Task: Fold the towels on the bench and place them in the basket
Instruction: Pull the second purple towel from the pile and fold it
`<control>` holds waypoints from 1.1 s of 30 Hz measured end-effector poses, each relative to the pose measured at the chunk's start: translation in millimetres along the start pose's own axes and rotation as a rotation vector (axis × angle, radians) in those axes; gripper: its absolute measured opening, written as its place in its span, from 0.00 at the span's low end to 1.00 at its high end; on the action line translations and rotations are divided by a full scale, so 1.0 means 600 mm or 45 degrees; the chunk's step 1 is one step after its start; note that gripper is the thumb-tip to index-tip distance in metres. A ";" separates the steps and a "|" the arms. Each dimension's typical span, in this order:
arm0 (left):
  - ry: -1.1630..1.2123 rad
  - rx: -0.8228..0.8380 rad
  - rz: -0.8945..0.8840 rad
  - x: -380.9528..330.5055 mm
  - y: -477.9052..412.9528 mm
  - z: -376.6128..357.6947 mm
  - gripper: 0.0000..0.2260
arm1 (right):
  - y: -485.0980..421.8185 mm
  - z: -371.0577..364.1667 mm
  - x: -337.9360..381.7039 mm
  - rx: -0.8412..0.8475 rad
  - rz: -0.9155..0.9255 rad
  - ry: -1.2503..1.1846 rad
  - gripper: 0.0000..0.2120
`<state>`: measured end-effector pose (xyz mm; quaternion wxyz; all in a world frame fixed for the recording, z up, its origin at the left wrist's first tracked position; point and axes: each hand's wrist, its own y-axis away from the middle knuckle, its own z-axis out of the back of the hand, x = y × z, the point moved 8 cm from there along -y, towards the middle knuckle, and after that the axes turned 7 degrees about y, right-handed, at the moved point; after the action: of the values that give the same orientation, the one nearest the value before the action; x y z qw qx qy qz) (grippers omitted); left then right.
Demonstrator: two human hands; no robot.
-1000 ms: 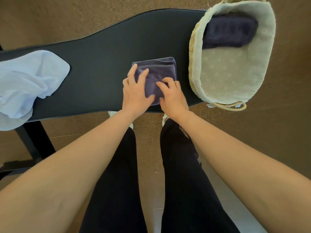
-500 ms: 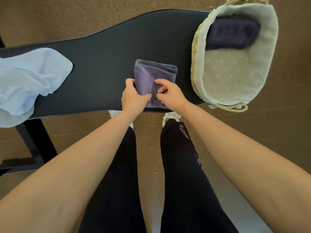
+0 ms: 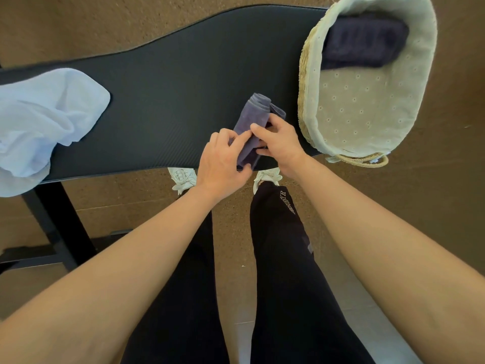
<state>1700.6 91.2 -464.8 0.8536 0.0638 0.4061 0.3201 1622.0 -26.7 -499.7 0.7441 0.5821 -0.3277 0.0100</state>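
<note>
While both hands grip it, purple towel point(image 3: 249, 124): folded, tilted above desk point(image 3: 170, 88) near basket point(image 3: 305, 74). Left hand point(image 3: 223, 164), right hand point(image 3: 280, 143): fingers closed on towel. Basket holds dark towel point(image 3: 364, 43).

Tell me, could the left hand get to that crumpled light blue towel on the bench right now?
Probably not yet. The left hand and right hand both grip the purple towel. The bench between it and the light blue towel lies bare.
</note>
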 end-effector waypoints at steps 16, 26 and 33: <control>0.551 0.228 0.627 0.041 -0.030 -0.067 0.31 | -0.007 0.074 -0.064 -0.522 -0.057 0.406 0.10; 0.754 0.269 0.760 0.010 -0.042 -0.057 0.15 | 0.007 0.049 -0.097 -0.095 -0.207 -0.230 0.21; 0.909 0.554 0.676 -0.052 -0.042 0.020 0.11 | 0.084 0.044 -0.023 0.261 -0.050 -0.688 0.25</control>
<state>1706.9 54.5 -445.8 0.5170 0.2280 0.7004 0.4361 1578.7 -28.3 -460.2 0.5670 0.6422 -0.4999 -0.1270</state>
